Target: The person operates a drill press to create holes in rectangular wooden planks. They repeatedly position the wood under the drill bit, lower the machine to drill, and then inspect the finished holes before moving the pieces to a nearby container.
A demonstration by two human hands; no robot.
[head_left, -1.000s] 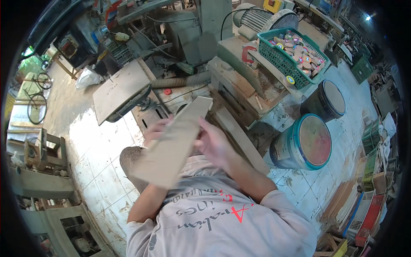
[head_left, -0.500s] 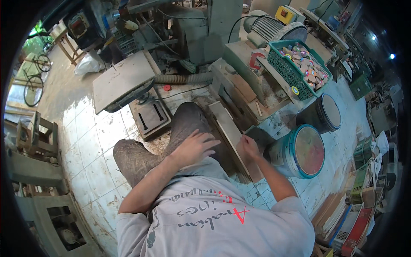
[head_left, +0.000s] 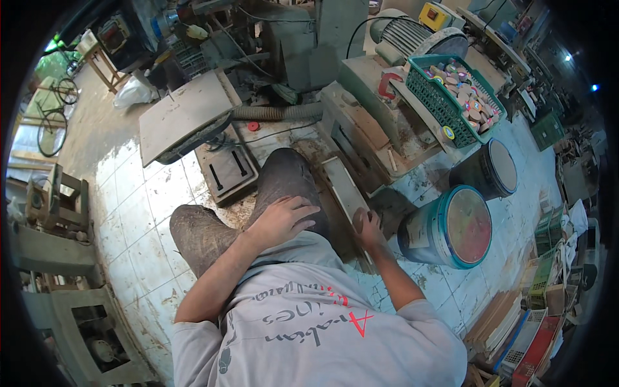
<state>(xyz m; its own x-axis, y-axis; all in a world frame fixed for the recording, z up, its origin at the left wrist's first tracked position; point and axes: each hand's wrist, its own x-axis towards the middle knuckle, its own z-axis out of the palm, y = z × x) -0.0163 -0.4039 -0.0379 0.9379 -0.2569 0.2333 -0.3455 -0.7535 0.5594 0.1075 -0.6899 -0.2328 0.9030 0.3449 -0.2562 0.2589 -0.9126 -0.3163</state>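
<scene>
My left hand (head_left: 284, 216) lies flat on my dark-trousered thigh (head_left: 284, 180), fingers spread, holding nothing. My right hand (head_left: 369, 227) is down at my right side, curled around the edge of a long pale wooden board (head_left: 343, 186). The board lies slanted along the dusty floor between my leg and a low grey machine base (head_left: 361, 129). Its near end is hidden behind my hand and arm.
A teal-rimmed bucket (head_left: 451, 226) with a reddish lid stands just right of my right hand, a dark bucket (head_left: 491, 169) behind it. A green basket (head_left: 445, 106) of several coloured round pieces sits on the machine. A grey metal table (head_left: 184, 116) is ahead left, stacked boards (head_left: 496, 322) lower right.
A second ago both hands held the board up in front of me. It has gone down to the floor on my right, and my left hand has let go and settled on my thigh.
</scene>
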